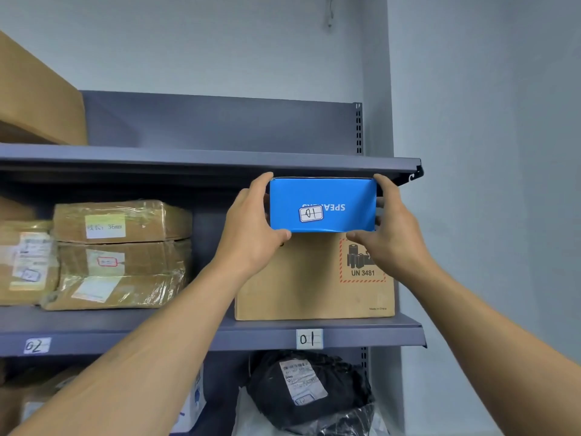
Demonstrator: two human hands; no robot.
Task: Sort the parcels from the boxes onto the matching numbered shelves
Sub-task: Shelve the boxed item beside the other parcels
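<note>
Right of centre, the glossy blue parcel (323, 196), a rectangular box, lies with its long axis level and its print upside down. The left hand (254, 228) and right hand (396, 228) curl round its short ends. It is directly above a matte brown carton (308, 284) on the grey metal shelf (204, 336) tagged 01.

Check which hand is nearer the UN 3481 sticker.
Right. The right hand overlaps the UN 3481 sticker, holding the blue box at its right end; the left hand holds the left end, clear of the sticker.
</note>
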